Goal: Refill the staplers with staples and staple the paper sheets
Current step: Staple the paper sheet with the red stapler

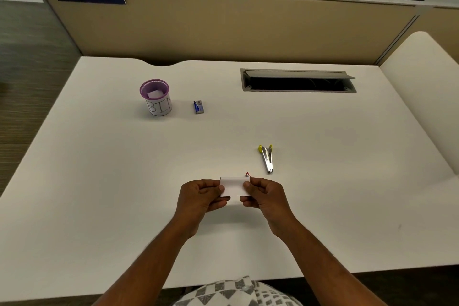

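I see both hands raised just above the white bench (99, 181), sharing a small stack of white paper sheets (232, 185): the left hand (202, 196) has its grip pinching the sheets' left edge, and the right hand (265, 195) pinches the right edge, a red-tipped object (248, 174) showing just past its fingers, too hidden to identify. A yellow-handled stapler (266, 158) lies splayed apart on the bench near the right hand, while a blue staple box (198, 107) and a purple-rimmed cup marked BIN (156, 98) sit well beyond.
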Tool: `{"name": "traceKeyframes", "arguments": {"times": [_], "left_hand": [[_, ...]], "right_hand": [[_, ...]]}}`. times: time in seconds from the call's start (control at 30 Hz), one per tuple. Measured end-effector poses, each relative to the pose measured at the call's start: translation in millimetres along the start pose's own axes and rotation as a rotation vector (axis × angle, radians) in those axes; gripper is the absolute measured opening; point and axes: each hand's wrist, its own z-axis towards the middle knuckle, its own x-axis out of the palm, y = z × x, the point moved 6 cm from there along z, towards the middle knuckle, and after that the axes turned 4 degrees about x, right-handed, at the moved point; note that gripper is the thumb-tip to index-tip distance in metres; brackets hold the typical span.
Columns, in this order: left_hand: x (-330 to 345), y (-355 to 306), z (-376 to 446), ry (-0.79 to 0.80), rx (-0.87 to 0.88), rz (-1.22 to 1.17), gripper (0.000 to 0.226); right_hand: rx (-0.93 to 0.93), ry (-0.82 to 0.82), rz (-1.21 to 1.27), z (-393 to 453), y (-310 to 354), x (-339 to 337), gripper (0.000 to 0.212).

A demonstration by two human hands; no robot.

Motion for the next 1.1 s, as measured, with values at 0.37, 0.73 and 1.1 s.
{"name": "traceKeyframes", "arguments": {"times": [0.37, 0.73, 1.1], "left_hand": [[6.8, -7.7, -1.9, 0.039, 0.123, 0.293, 0.009], [11.6, -17.9, -2.3, 0.044, 0.212, 0.446, 0.008], [8.7, -28.9, -5.0, -0.015, 0.376, 0.565, 0.005]], "right_hand": [[-0.137, 0.145, -0.293, -3.2, 17.0, 8.7, 0.026], [-0.194, 0.066, -0.279, -3.0, 23.8, 18.1, 0.008], [-0.264, -0.009, -0.310, -5.2, 21.7, 27.4, 0.007]]}}
